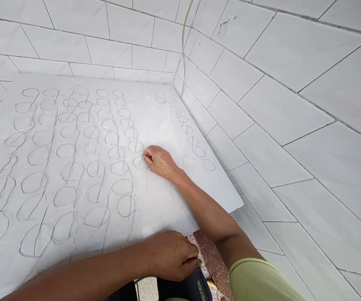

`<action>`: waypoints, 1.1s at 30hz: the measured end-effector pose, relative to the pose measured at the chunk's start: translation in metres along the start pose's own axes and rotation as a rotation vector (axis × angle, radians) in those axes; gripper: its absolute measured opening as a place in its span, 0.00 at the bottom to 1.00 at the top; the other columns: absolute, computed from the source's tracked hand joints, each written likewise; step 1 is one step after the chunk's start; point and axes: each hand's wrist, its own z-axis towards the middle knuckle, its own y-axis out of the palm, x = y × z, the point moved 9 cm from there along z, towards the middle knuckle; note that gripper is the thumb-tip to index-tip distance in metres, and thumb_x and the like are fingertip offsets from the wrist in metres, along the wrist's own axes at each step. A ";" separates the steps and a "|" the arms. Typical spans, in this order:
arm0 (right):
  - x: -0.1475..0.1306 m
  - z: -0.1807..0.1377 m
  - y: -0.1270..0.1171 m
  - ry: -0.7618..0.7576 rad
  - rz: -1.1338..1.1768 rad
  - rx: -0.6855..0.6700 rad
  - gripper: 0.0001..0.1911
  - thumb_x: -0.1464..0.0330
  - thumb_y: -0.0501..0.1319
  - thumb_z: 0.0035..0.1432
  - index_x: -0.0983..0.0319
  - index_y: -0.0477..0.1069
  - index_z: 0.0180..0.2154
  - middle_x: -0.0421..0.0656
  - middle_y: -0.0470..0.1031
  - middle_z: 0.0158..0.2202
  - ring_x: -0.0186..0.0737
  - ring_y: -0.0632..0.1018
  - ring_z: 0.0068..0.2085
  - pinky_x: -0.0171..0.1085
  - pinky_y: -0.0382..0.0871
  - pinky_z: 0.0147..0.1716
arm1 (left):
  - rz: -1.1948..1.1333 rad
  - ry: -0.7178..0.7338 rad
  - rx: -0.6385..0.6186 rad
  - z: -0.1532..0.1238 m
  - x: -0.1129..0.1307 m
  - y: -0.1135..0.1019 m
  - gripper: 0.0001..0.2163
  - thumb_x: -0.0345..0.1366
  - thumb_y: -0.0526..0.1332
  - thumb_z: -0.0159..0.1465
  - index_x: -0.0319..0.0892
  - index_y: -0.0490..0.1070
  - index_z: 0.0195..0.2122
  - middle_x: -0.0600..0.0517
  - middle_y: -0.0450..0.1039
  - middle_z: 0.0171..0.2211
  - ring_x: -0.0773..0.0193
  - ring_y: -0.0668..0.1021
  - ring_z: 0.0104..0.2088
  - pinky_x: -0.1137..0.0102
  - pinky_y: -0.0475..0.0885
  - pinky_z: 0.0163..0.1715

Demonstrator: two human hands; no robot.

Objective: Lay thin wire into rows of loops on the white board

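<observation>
A white board (164, 200) carries columns of thin dark rings (66, 196) that look like wire or thread, with long strands (54, 129) trailing over them. My right hand (160, 161) rests over the board right of the middle, thumb and fingertips pinched at the edge of a ring (139, 162) low in its column. A short loose strand (147, 179) hangs below those fingertips. At the board's front edge my left hand (177, 256) is closed, thumb against curled fingers; whatever it may hold is hidden.
White tiled walls (308, 96) meet in a corner behind and right of the board. A beige cable (183, 50) runs down that corner. A separate line of rings (186, 129) lies near the board's right edge. Below the front edge, dark clothing (180, 288) and speckled flooring show.
</observation>
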 end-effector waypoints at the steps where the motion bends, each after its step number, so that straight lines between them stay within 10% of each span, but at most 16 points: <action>1: 0.000 0.000 0.000 0.001 0.002 0.001 0.08 0.74 0.53 0.66 0.60 0.65 0.34 0.41 0.71 0.35 0.36 0.70 0.36 0.36 0.61 0.34 | 0.004 0.001 -0.001 0.000 0.000 0.000 0.15 0.37 0.58 0.67 0.43 0.58 0.24 0.54 0.73 0.24 0.66 0.73 0.25 0.68 0.60 0.24; 9: 0.005 0.000 -0.013 -0.008 0.054 0.076 0.07 0.71 0.53 0.68 0.60 0.67 0.35 0.41 0.73 0.35 0.36 0.71 0.37 0.35 0.62 0.34 | 0.009 0.021 0.000 0.000 0.000 0.001 0.14 0.36 0.58 0.68 0.42 0.61 0.25 0.53 0.74 0.25 0.66 0.73 0.25 0.70 0.62 0.26; 20: 0.040 -0.046 -0.120 0.181 -0.127 0.225 0.10 0.70 0.51 0.69 0.60 0.68 0.35 0.42 0.74 0.35 0.38 0.72 0.36 0.38 0.61 0.36 | 0.011 0.037 -0.001 0.001 -0.001 0.000 0.13 0.35 0.56 0.69 0.42 0.61 0.26 0.54 0.72 0.25 0.66 0.72 0.25 0.68 0.61 0.28; 33: 0.129 -0.092 -0.098 0.610 -0.347 -0.021 0.06 0.75 0.55 0.62 0.61 0.69 0.35 0.47 0.75 0.42 0.42 0.73 0.38 0.39 0.61 0.34 | -0.012 0.019 -0.010 0.002 -0.001 -0.002 0.13 0.34 0.56 0.69 0.42 0.59 0.26 0.55 0.70 0.24 0.67 0.69 0.25 0.69 0.60 0.27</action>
